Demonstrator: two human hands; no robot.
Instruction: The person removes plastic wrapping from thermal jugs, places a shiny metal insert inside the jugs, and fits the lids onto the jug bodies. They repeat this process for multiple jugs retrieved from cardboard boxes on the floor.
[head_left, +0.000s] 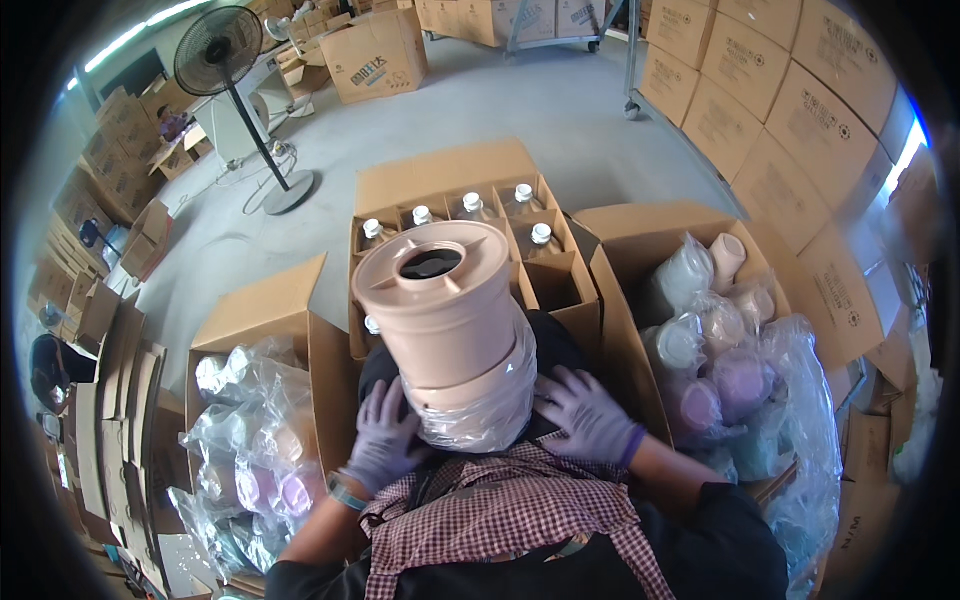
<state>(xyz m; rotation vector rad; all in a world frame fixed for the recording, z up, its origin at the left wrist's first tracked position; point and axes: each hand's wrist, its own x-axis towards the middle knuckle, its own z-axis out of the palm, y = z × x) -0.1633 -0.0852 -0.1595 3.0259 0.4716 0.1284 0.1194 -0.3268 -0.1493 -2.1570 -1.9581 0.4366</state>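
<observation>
On my lap stands a stack of pale pink plastic cylinders [440, 335], tilted a little to the left. Its top piece has a wide ribbed rim with a round dark hole. Clear plastic film [482, 418] wraps the lower part. My left hand [385, 437], in a thin pale purple glove, lies beside the stack's lower left with fingers stretched. On the other side my right hand [588, 418], gloved alike, rests by the film with fingers spread. Neither hand visibly grips anything. Just beyond, a divided carton [445, 172] holds several clear bottles [541, 238] with white caps.
An open carton [338, 385] of bagged coloured plastic pieces stands at left, another carton [632, 350] at right. Flattened cardboard [125, 410] leans at far left. A standing fan [262, 150] is behind; stacked cartons [790, 110] rise at right. A person [170, 122] is at far left.
</observation>
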